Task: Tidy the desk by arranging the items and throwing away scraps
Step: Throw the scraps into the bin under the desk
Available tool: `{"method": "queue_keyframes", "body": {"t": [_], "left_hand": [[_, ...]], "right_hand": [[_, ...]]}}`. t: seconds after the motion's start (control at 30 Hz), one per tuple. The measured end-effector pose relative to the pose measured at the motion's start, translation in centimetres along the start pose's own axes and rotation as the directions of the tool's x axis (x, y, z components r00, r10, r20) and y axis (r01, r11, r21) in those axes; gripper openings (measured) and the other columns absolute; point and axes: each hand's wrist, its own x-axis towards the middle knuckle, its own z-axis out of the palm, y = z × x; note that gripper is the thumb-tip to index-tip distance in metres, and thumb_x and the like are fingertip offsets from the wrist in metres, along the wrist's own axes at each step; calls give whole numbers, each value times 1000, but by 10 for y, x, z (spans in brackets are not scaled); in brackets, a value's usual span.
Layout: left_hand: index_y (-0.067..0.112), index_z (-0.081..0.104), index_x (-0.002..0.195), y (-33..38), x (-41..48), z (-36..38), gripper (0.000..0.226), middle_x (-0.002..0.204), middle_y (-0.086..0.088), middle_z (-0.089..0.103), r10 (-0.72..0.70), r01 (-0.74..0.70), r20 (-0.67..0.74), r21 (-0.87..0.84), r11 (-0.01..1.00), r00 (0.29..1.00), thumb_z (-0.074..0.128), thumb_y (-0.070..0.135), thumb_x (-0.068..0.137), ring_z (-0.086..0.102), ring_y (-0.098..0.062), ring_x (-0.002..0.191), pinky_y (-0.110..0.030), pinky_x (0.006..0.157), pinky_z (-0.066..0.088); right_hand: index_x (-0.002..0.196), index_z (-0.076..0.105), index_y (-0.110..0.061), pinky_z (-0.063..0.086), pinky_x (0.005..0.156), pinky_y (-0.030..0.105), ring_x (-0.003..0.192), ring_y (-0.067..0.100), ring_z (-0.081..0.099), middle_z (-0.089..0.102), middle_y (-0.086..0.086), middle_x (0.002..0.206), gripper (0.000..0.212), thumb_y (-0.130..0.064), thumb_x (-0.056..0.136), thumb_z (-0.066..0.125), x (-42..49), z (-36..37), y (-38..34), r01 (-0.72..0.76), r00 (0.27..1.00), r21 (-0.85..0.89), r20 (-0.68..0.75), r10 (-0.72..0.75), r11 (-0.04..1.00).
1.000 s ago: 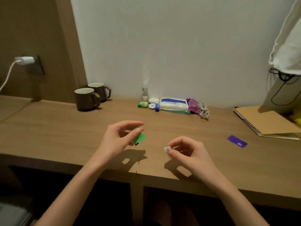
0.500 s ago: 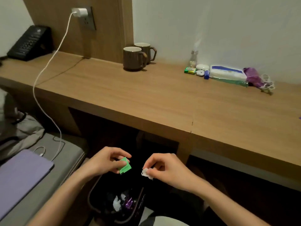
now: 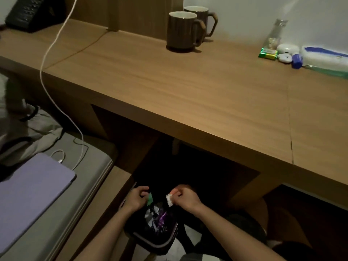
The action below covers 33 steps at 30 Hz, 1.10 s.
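Both hands over the waste bin under the desk.
Left hand pinches a green scrap; right hand pinches a white scrap, both above the bin's open mouth, below the desk's front edge.

Surfaces we see, by material

We note a matt wood-grain desk, two glazed brown ceramic-looking mugs, a clear glass bottle, glossy crinkled wrappers in the bin.

You won't find any legible text here: the green battery pack and the blue-and-white wipes packet at the upper right carry printing too blurred to read.
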Motion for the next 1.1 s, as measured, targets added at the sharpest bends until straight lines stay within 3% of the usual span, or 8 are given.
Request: {"method": "queue_keyframes", "body": {"t": [0.13, 0.27, 0.43, 0.63, 0.77, 0.93, 1.0, 1.1], "left_hand": [[13, 29, 145, 7, -3, 6, 57, 146, -8, 39, -84, 82, 69, 30, 996, 994, 53, 18, 94, 39, -23, 133, -24, 103, 33], [11, 35, 142, 26, -15, 1, 50, 143, -9, 43, 44, -44, -9, 34, 998, 999, 52, 16, 95, 40, -22, 132, -22, 100, 33], [24, 49, 131, 70, -62, -19, 38, 125, 4, 58, 327, -325, -107, 37, 945, 939, 54, 20, 93, 54, -4, 114, -20, 97, 42], [31, 61, 118, 148, -163, -37, 30, 102, 20, 66, 681, -678, -247, 114, 726, 689, 60, 21, 90, 60, 8, 98, -9, 82, 47], [24, 64, 114, 210, -216, -35, 27, 99, 14, 68, 812, -837, -316, 85, 540, 491, 60, 17, 89, 63, -6, 98, -14, 81, 48], [25, 64, 113, 281, -232, -7, 24, 106, 16, 63, 940, -876, -258, 371, 309, 222, 54, 30, 91, 55, -4, 100, -23, 85, 44], [29, 63, 115, 305, -226, 12, 31, 112, 15, 62, 965, -834, -162, 487, 259, 205, 48, 41, 92, 52, -4, 108, -27, 90, 41], [37, 56, 125, 331, -212, 41, 49, 126, 17, 57, 956, -777, -28, 576, 254, 292, 31, 60, 90, 46, -3, 121, -30, 100, 38]], "right_hand": [[133, 53, -18, 40, 96, 18, 121, 14, 54, 56, 0, 132, 44, -23, 90, 61, 9, 15, -5, -27, 998, -6, 48, 27, 1000], [136, 50, -20, 46, 100, 27, 117, 16, 57, 56, 0, 134, 44, -23, 93, 58, -8, 0, -14, 84, 995, -92, 65, -79, 992], [128, 57, -24, 46, 88, 15, 106, 2, 58, 62, -9, 123, 35, -20, 93, 59, -73, -54, -41, 384, 923, -122, 46, -382, 915], [120, 63, -25, 48, 91, 19, 109, 2, 60, 66, -15, 112, 28, -18, 93, 60, -188, -123, -79, 631, 757, -103, -133, -640, 769], [115, 66, -23, 51, 84, 20, 100, 11, 66, 70, -12, 102, 27, -12, 91, 60, -249, -169, -90, 695, 631, -128, -365, -685, 708], [114, 64, -29, 55, 80, 24, 98, 8, 65, 69, -17, 101, 26, -15, 92, 58, -288, -222, -71, 626, 492, -265, -596, -635, 734], [112, 65, -31, 55, 81, 25, 98, 6, 65, 68, -19, 99, 25, -17, 92, 59, -299, -243, -55, 568, 432, -293, -690, -581, 769], [110, 65, -31, 56, 81, 27, 95, 2, 64, 68, -18, 98, 22, -19, 92, 59, -312, -274, -29, 472, 353, -276, -811, -467, 837]]}}
